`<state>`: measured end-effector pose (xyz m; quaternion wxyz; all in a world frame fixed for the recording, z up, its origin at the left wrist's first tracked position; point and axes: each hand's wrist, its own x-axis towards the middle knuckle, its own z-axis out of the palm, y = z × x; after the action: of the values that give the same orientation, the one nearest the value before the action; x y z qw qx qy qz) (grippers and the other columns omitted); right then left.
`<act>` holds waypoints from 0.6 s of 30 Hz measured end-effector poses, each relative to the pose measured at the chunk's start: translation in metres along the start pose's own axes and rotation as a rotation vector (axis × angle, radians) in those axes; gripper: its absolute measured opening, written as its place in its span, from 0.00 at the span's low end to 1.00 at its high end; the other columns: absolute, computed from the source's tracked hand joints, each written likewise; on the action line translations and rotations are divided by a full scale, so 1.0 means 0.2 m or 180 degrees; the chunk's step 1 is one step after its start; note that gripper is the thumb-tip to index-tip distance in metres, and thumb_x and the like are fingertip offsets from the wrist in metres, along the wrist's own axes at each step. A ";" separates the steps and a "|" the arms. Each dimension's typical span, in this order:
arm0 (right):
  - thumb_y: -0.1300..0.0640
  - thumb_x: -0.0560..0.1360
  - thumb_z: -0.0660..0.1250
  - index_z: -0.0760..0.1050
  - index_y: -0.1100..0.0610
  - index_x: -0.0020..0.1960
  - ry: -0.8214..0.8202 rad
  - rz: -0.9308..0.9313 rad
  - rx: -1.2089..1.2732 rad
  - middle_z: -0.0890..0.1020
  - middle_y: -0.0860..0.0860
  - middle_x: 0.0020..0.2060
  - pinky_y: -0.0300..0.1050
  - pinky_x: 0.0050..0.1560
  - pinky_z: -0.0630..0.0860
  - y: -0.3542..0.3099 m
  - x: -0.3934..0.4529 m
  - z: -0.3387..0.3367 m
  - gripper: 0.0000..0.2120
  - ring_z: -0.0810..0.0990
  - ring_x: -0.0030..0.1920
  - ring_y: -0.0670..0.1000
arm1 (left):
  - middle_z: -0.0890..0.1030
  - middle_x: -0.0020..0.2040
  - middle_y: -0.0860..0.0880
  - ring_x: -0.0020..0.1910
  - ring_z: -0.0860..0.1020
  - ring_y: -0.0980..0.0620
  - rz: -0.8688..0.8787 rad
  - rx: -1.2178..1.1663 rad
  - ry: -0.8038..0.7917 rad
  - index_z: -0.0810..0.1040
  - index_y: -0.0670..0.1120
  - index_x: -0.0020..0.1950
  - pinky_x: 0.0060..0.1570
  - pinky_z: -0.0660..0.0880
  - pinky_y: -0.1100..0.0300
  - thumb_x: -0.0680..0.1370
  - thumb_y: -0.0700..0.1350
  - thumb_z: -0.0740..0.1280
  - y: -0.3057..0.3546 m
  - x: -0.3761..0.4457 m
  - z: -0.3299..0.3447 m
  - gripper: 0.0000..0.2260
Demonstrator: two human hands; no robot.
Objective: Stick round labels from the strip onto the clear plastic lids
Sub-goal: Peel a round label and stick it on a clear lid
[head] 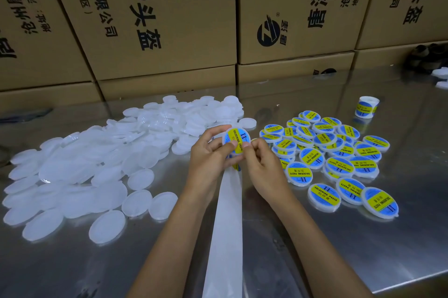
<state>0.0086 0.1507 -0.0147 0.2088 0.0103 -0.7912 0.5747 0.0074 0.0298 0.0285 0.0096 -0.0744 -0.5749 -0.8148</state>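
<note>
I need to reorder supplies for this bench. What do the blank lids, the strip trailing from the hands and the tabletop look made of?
Blank lids: frosted, translucent plastic, judging by the milky see-through look. Strip: likely glossy release paper, plain white and hanging limp. Tabletop: seemingly stainless steel, grey and mirroring the boxes.

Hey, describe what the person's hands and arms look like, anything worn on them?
Both forearms are bare as far as the frame shows: no sleeves, gloves, watch or bracelets. The left hand and right hand show no visible rings, and the nails look short and unpainted.
</note>
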 end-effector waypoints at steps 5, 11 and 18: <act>0.45 0.80 0.62 0.64 0.50 0.34 -0.0088 -0.0186 0.0025 0.69 0.42 0.26 0.40 0.33 0.65 0.00 -0.01 0.00 0.18 0.66 0.30 0.43 | 0.85 0.50 0.41 0.48 0.85 0.46 -0.0075 -0.0253 0.0137 0.78 0.40 0.59 0.43 0.83 0.56 0.78 0.34 0.69 -0.01 0.01 0.00 0.10; 0.48 0.83 0.59 0.65 0.56 0.38 0.0049 -0.0278 -0.0094 0.68 0.44 0.27 0.40 0.32 0.63 -0.01 -0.01 0.00 0.18 0.66 0.30 0.44 | 0.86 0.41 0.42 0.38 0.85 0.48 -0.0010 0.0318 0.0445 0.74 0.42 0.47 0.32 0.81 0.57 0.75 0.43 0.76 -0.02 0.02 -0.03 0.12; 0.53 0.84 0.57 0.68 0.58 0.40 0.0291 -0.0302 -0.0073 0.71 0.44 0.29 0.39 0.35 0.65 -0.01 -0.01 -0.02 0.15 0.68 0.32 0.44 | 0.86 0.43 0.43 0.39 0.84 0.50 -0.0024 0.0763 -0.0186 0.81 0.48 0.58 0.33 0.82 0.55 0.76 0.39 0.74 -0.02 0.02 -0.04 0.11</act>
<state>0.0125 0.1538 -0.0117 0.2719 0.0191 -0.7860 0.5549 0.0020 0.0240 0.0234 -0.0014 -0.0943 -0.6685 -0.7377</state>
